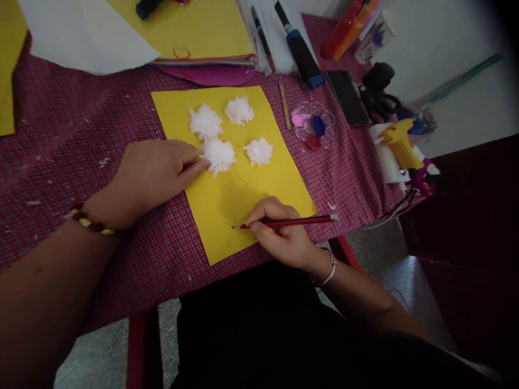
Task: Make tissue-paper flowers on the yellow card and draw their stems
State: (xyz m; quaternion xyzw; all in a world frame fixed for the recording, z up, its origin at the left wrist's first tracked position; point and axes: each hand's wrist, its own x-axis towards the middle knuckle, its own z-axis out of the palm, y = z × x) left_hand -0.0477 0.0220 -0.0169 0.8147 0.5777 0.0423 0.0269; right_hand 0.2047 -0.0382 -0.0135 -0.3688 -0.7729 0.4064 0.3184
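Observation:
On the tabletop lies a yellow paper sheet with white fluffy paper flowers on its upper half. Thin dark pencil lines run below them, with a small cluster of strokes near the sheet's lower edge. My right hand grips a red-and-black pencil, its tip touching those strokes. At the sheet's left edge, my left hand has its thumb and fingers close together against the lower left flower. Whether anything is pinched there is hidden.
A clear palette with pink, blue and red paint and a wooden stick lie right of the sheet. Beyond are a phone, black scissors and a yellow glue gun. Stacked coloured papers lie at the back.

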